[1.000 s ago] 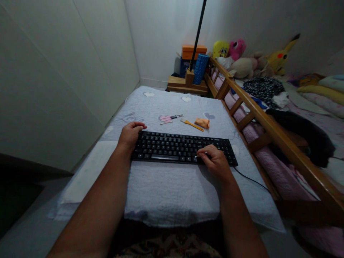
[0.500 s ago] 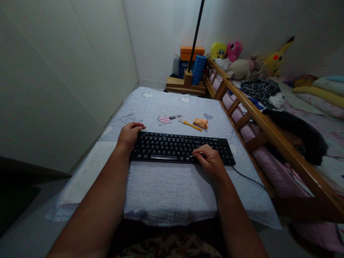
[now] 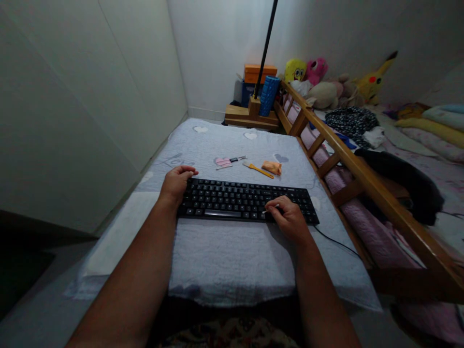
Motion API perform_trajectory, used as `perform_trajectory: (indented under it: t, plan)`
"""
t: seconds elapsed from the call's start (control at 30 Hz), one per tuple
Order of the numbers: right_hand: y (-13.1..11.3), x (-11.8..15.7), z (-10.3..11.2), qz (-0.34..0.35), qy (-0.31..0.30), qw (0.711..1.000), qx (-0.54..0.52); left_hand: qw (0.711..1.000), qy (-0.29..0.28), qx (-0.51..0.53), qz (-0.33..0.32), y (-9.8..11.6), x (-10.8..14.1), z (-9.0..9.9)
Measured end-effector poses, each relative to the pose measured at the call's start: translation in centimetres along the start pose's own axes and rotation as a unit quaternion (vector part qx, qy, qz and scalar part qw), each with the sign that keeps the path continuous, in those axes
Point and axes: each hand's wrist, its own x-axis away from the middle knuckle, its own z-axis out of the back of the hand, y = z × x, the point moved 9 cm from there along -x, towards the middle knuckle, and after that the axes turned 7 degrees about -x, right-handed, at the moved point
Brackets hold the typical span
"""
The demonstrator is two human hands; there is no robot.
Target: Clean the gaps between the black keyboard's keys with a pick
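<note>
A black keyboard lies flat across the cloth-covered table. My left hand is closed on the keyboard's left end, with thumb and fingers at its upper corner. Between the fingertips of my right hand is a thin white cotton swab. Its tip is down at the keys near the lower right, and that hand covers part of the number pad side. Beyond the keyboard lie a yellow-handled brush, a folded orange cloth, a pink and black tool with a metal tip and another thin white stick.
The keyboard's cable runs off to the right. A wooden bed rail borders the table's right side, with plush toys and bedding behind. A wooden stand with a blue foam roller is at the far end.
My right hand has moved slightly to the right along the bottom keys with the cotton swab. My left hand stays on the keyboard's left end.
</note>
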Motion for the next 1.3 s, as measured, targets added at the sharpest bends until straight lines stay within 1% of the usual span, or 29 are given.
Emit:
perform_trajectory:
  t: [0.17,0.4,0.8,1.07,1.3]
  plan:
    - [0.1,0.1,0.4,0.003,0.007,1.000,0.006,1.000,0.000,0.014,-0.003,0.0,0.0,0.0]
    - [-0.1,0.0,0.4,0.011,0.006,1.000,0.009,1.000,0.003,-0.003,-0.018,0.2,0.0,0.0]
    - [-0.6,-0.1,-0.6,0.018,-0.011,1.000,-0.002,1.000,0.001,-0.002,-0.013,0.3,0.1,-0.2]
    - [-0.7,-0.2,-1.0,0.026,-0.019,0.999,-0.014,1.000,0.002,-0.007,-0.025,0.0,-0.4,-0.1]
    - [-1.0,-0.2,-1.2,0.036,-0.023,0.999,-0.009,1.000,0.003,-0.005,-0.019,0.0,-0.2,-0.1]
